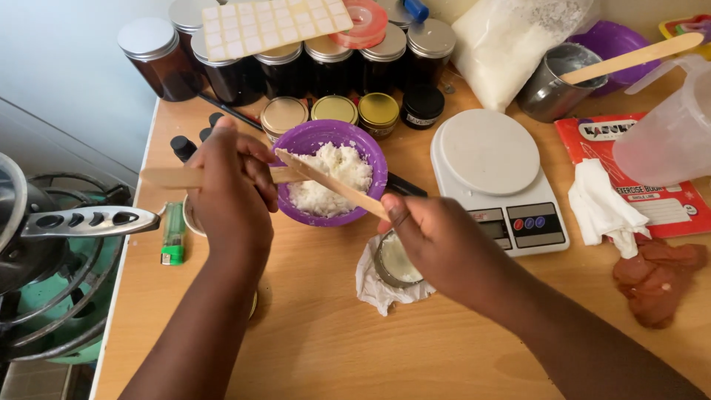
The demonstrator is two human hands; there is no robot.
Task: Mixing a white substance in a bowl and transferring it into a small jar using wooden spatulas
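Note:
A purple bowl (pixel 374 158) of white flaky wax-like stuff (pixel 329 178) sits mid-table. My left hand (pixel 231 192) grips a flat wooden stick (pixel 167 177) that lies level and reaches the bowl's left rim. My right hand (pixel 437 241) holds a second wooden stick (pixel 333 183) slanting up-left across the bowl, its tip crossing the first stick. Under my right hand stands a small round tin (pixel 392 263) on a crumpled white tissue (pixel 368 285).
A white kitchen scale (pixel 489 159) stands right of the bowl. Dark jars (pixel 152 52) and gold-lidded tins (pixel 333 110) line the back. A green lighter (pixel 173 235) lies left, a gas burner (pixel 52 296) beyond the table edge. Tissue (pixel 603 207), red booklet, brown lump at right.

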